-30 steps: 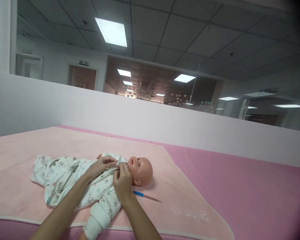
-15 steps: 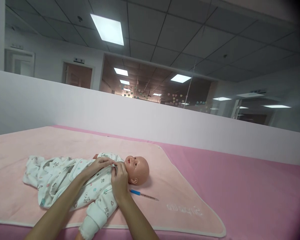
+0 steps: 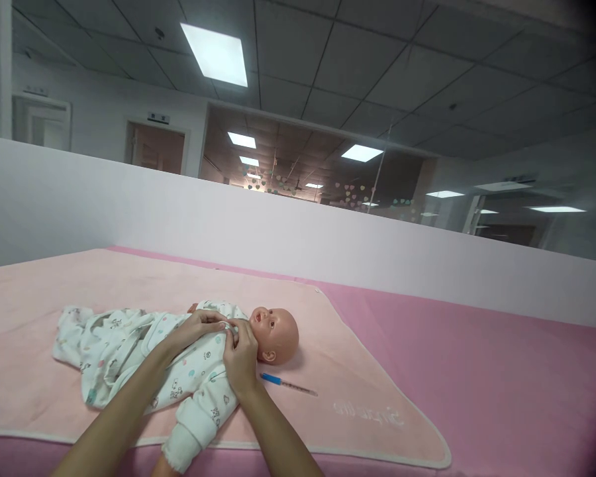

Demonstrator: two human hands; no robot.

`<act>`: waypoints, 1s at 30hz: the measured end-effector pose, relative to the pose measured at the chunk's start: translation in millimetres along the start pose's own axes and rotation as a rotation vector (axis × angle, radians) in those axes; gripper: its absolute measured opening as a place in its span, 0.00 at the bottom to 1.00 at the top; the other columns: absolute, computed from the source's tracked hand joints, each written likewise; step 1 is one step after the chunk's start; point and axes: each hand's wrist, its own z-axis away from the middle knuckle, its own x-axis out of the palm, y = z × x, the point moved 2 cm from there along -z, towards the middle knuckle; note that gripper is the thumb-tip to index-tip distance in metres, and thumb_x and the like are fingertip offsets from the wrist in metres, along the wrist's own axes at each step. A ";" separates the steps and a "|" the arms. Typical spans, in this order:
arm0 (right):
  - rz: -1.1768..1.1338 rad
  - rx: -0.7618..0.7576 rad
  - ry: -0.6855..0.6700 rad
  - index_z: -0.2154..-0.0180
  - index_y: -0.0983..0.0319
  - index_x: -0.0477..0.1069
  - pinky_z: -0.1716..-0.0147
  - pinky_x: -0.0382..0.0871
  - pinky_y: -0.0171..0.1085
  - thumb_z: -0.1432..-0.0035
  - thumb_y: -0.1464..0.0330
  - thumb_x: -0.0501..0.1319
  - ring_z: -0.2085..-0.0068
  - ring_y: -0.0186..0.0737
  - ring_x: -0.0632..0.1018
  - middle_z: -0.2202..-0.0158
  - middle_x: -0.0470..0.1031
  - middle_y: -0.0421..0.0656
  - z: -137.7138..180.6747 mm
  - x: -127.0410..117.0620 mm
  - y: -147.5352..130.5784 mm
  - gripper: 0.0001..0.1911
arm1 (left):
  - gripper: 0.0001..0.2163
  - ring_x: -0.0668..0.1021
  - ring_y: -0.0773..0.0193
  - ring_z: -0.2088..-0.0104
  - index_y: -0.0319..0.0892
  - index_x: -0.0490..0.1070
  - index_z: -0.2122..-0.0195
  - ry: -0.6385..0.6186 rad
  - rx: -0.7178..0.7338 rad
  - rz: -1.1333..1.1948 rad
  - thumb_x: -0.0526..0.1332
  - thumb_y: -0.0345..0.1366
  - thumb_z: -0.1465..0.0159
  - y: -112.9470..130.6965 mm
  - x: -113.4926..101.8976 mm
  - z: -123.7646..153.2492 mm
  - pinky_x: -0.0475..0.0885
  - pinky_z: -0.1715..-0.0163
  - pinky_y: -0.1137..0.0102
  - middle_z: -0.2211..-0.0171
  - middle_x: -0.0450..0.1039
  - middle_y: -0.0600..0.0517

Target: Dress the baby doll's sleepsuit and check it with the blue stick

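A baby doll [image 3: 281,334] lies on its back with its head to the right. It wears a white romper [image 3: 193,374] with small animal prints. My left hand [image 3: 198,330] rests over the chest, its fingertips pinching the cloth near the neckline. Beside the doll's chin, my right hand [image 3: 241,351] has its fingers bent and closed on the same edge of the romper. The fingertips of both hands nearly meet there; any fastener between them is too small to make out.
Close to the doll's head lies a thin clear stick with a blue end [image 3: 291,384], like a thermometer. Under everything is a peach blanket [image 3: 367,434] on a pink mat [image 3: 501,371]. A white low wall [image 3: 278,228] with glass above it stands behind.
Both hands stay at the neckline with only slight finger movement. The whole view has shifted a little, so the doll appears slightly farther right.
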 end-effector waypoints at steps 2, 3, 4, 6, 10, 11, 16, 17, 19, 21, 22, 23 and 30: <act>-0.015 -0.001 -0.011 0.60 0.61 0.69 0.61 0.68 0.36 0.44 0.75 0.51 0.62 0.37 0.74 0.63 0.74 0.44 0.2 -0.5 -0.4 0.12 | 0.13 0.75 0.56 0.63 0.40 0.77 0.68 0.004 -0.008 0.017 0.64 0.43 0.49 1.3 1.6 1.3 0.67 0.61 0.66 0.70 0.77 0.49; -0.022 -0.004 -0.019 0.60 0.61 0.69 0.61 0.68 0.35 0.44 0.75 0.51 0.62 0.37 0.74 0.63 0.74 0.43 0.2 -0.6 -0.6 0.13 | 0.13 0.75 0.57 0.64 0.40 0.76 0.68 0.012 -0.006 0.019 0.64 0.43 0.49 2.4 2.3 2.0 0.66 0.61 0.66 0.70 0.76 0.50; -0.027 -0.008 -0.027 0.60 0.61 0.69 0.61 0.68 0.35 0.44 0.76 0.50 0.62 0.37 0.74 0.63 0.74 0.43 0.2 -0.7 -0.9 0.13 | 0.12 0.75 0.58 0.65 0.40 0.75 0.68 0.019 0.001 0.018 0.63 0.43 0.49 3.6 3.0 2.8 0.66 0.62 0.67 0.70 0.75 0.50; -0.034 -0.015 -0.036 0.60 0.61 0.69 0.62 0.68 0.35 0.44 0.76 0.50 0.62 0.37 0.74 0.63 0.74 0.44 -0.1 -0.5 -1.2 0.13 | 0.12 0.74 0.60 0.67 0.39 0.74 0.68 0.011 0.023 0.008 0.62 0.43 0.47 6.3 4.3 4.2 0.66 0.64 0.68 0.72 0.73 0.51; -0.030 -0.007 -0.017 0.63 0.61 0.70 0.62 0.68 0.35 0.43 0.76 0.49 0.62 0.37 0.74 0.65 0.75 0.44 -1.0 -0.1 -0.6 0.13 | 0.10 0.71 0.63 0.68 0.40 0.72 0.69 -0.043 0.074 -0.048 0.62 0.41 0.46 7.2 4.9 4.1 0.65 0.66 0.70 0.72 0.70 0.53; -0.028 -0.004 -0.012 0.64 0.62 0.71 0.62 0.68 0.35 0.43 0.76 0.48 0.62 0.37 0.74 0.65 0.75 0.44 -1.2 0.1 -0.4 0.13 | 0.09 0.71 0.63 0.68 0.41 0.71 0.68 -0.045 0.082 -0.047 0.63 0.40 0.47 5.9 4.6 3.6 0.65 0.66 0.70 0.72 0.70 0.53; -0.004 0.011 0.019 0.65 0.62 0.71 0.62 0.68 0.35 0.42 0.75 0.48 0.63 0.37 0.74 0.66 0.74 0.45 -1.8 1.6 1.1 0.13 | 0.12 0.69 0.68 0.72 0.42 0.67 0.67 -0.028 0.083 -0.029 0.66 0.38 0.50 -2.8 3.2 1.0 0.62 0.70 0.73 0.74 0.69 0.56; 0.006 0.013 0.025 0.65 0.62 0.71 0.63 0.68 0.35 0.42 0.75 0.48 0.63 0.37 0.74 0.66 0.74 0.45 -1.8 1.8 1.2 0.13 | 0.12 0.69 0.68 0.72 0.42 0.67 0.67 -0.023 0.077 -0.037 0.66 0.39 0.50 -3.4 3.1 0.9 0.62 0.70 0.73 0.74 0.69 0.56; 0.030 0.014 0.030 0.66 0.62 0.71 0.64 0.68 0.35 0.43 0.76 0.48 0.64 0.37 0.73 0.67 0.74 0.45 -1.8 2.0 0.6 0.13 | 0.12 0.70 0.66 0.71 0.41 0.67 0.67 -0.014 0.063 -0.045 0.65 0.40 0.50 -2.8 2.7 1.4 0.63 0.69 0.72 0.73 0.70 0.55; 0.057 0.011 0.027 0.67 0.62 0.70 0.65 0.67 0.35 0.44 0.76 0.48 0.65 0.37 0.73 0.68 0.73 0.44 -1.8 1.3 -1.1 0.13 | 0.12 0.72 0.64 0.69 0.41 0.68 0.67 0.001 0.047 -0.045 0.65 0.41 0.50 -0.5 1.9 2.5 0.64 0.67 0.71 0.71 0.71 0.53; 0.070 0.006 0.020 0.67 0.62 0.70 0.65 0.67 0.35 0.45 0.77 0.49 0.65 0.37 0.73 0.68 0.72 0.44 -1.8 0.8 -2.5 0.13 | 0.12 0.72 0.62 0.67 0.42 0.68 0.67 0.012 0.039 -0.046 0.64 0.41 0.50 0.9 1.4 3.1 0.65 0.66 0.70 0.70 0.71 0.52; 0.081 -0.003 0.008 0.66 0.62 0.70 0.64 0.67 0.35 0.46 0.77 0.49 0.64 0.37 0.72 0.67 0.72 0.44 -2.0 0.1 -4.1 0.12 | 0.12 0.73 0.61 0.66 0.42 0.69 0.67 0.028 0.034 -0.051 0.64 0.41 0.50 2.4 0.9 3.5 0.65 0.65 0.69 0.70 0.72 0.52; 0.096 -0.024 -0.035 0.62 0.62 0.68 0.60 0.67 0.35 0.44 0.75 0.49 0.60 0.38 0.72 0.63 0.71 0.45 -2.9 -1.5 -8.5 0.11 | 0.13 0.71 0.63 0.73 0.42 0.72 0.68 0.105 -0.001 -0.064 0.60 0.46 0.47 7.1 -1.3 6.3 0.63 0.73 0.72 0.76 0.69 0.54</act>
